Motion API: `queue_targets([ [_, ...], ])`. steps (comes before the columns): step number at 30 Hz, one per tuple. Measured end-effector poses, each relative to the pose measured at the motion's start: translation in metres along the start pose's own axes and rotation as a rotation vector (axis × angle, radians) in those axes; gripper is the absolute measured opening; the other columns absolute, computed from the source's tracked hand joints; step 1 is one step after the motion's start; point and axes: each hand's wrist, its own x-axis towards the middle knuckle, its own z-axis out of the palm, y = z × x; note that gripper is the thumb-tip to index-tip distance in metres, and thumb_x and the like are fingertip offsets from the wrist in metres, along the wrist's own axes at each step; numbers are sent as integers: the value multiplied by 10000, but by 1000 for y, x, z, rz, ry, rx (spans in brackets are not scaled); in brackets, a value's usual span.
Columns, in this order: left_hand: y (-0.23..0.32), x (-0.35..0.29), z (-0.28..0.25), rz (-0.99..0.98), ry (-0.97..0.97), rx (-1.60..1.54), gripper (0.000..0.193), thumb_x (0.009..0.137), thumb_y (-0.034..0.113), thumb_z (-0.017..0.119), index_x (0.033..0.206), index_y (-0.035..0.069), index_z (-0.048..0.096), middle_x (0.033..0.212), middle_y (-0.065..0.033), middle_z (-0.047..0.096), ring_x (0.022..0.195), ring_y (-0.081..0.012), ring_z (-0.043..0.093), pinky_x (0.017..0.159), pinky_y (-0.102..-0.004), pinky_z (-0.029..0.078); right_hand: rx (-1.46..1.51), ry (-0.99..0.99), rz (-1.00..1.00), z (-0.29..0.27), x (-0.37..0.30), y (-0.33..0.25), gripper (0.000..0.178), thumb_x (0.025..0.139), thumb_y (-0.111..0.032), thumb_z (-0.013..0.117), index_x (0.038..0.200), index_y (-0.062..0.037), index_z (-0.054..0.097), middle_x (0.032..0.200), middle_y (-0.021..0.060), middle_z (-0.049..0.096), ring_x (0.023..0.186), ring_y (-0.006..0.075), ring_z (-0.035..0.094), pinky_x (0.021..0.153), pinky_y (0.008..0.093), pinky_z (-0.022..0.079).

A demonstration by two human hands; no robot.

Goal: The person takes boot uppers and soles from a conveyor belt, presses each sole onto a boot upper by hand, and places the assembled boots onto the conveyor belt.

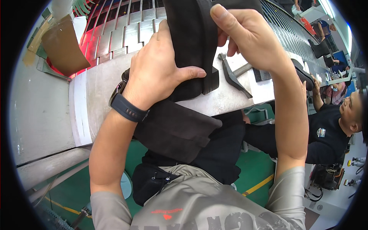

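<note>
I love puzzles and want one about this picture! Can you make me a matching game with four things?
Things:
1. Hammer
2. Watch
3. Floor
4. Dark boot

Clues:
A. Green
B. Under the thumb of the left hand
C. Lying on the pale worktop
D. Strapped around a wrist

Right pairs: 1-C, 2-D, 3-A, 4-B

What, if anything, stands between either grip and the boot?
Nothing visible: the left grip is on the boot, thumb across it; the right grip is at its right edge. The hammer lies beside it on the table.
</note>
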Motion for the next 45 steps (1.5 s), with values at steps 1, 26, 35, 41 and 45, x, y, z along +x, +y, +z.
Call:
queue_targets([
  [1,3,-2,0,5,18,4,1085,694,309,994,1555,-3,411,1326,-259,679,1219,-426,679,1016,-461,551,15,-54,-34,0,6,4,648,1094,-578,549,791,-19,677,638,28,625,547,92,591,519,267,480],
  [26,-2,-14,0,22,78,81,1250,630,403,1006,1582,-54,337,1236,-258,677,1120,-444,685,909,-484,572,-107,68,-243,7,43,-9,679,1107,-565,534,760,16,590,598,75,486,571,174,455,553,366,406],
  [35,-6,-17,2,88,127,96,1292,612,466,993,1579,-90,341,1208,-241,665,1061,-417,693,876,-474,572,135,9,-280,13,39,-2,615,1138,-545,477,796,-41,567,700,-70,414,699,58,364,628,272,360],
  [41,-9,-18,1,95,128,100,1303,603,445,999,1578,-102,329,1227,-248,656,1072,-413,687,888,-473,571,22,93,-255,18,37,-3,640,1124,-557,502,758,-35,555,654,-26,406,667,86,360,584,296,363],
  [45,-4,-20,-1,104,145,119,1277,608,446,991,1548,-140,354,1152,-223,654,1027,-376,685,872,-446,576,-150,172,-296,20,31,-17,631,1109,-528,553,721,-31,589,562,40,483,537,149,462,522,348,395],
])
